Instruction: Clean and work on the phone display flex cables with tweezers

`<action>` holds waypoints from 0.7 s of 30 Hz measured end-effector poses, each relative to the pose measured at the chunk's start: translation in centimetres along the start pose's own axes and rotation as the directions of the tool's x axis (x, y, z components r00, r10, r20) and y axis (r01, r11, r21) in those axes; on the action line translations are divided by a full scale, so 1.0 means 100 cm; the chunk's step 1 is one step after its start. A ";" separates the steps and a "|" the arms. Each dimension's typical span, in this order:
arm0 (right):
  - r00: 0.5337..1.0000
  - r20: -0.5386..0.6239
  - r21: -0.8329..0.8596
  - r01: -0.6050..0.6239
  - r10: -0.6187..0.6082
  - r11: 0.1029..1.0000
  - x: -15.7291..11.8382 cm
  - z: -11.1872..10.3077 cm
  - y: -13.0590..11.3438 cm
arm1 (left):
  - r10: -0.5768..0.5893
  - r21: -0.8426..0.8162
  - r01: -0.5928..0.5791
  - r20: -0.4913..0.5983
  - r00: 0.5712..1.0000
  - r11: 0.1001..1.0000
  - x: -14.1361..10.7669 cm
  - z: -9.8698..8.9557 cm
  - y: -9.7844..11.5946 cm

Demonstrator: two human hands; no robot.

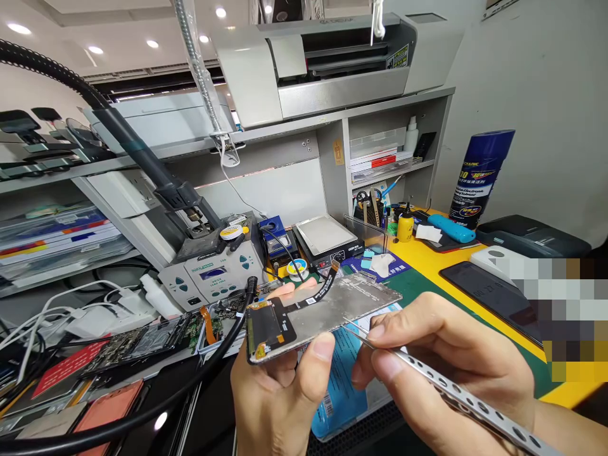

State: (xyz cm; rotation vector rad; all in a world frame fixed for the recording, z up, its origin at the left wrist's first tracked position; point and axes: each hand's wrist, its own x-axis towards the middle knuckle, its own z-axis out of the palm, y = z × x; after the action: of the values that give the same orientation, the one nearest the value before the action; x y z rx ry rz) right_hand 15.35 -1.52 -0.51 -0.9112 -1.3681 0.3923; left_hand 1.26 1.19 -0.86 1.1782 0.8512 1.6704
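Observation:
My left hand (285,392) grips a phone screen assembly (327,313) by its near end, thumb along the lower edge and fingers beneath and behind. Its metal back faces up, with a black flex cable (316,296) lying across it and curling up at the far side. My right hand (441,361) pinches a pair of metal tweezers (456,396) with holes along the arms. The fine tips meet or come very close to the screen's lower edge; whether they touch I cannot tell. Below the screen lies a blue packet (339,392).
A soldering station (218,272) and a heating plate (327,237) stand behind. A black hose (190,399) curves across the left, beside circuit boards (142,335) and phone parts. On the right are a spray can (479,180) and a phone (491,297) showing a timer.

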 end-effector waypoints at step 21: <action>0.926 0.110 -0.141 0.374 -0.361 0.917 0.003 0.000 0.008 | -0.091 -0.078 0.097 0.074 0.993 0.992 -0.002 0.006 0.003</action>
State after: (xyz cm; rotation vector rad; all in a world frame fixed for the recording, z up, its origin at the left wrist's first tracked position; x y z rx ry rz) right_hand 15.59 -0.83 -0.89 -0.7494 -1.6271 0.0304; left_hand 1.73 0.86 -0.45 1.1174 0.7759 1.5634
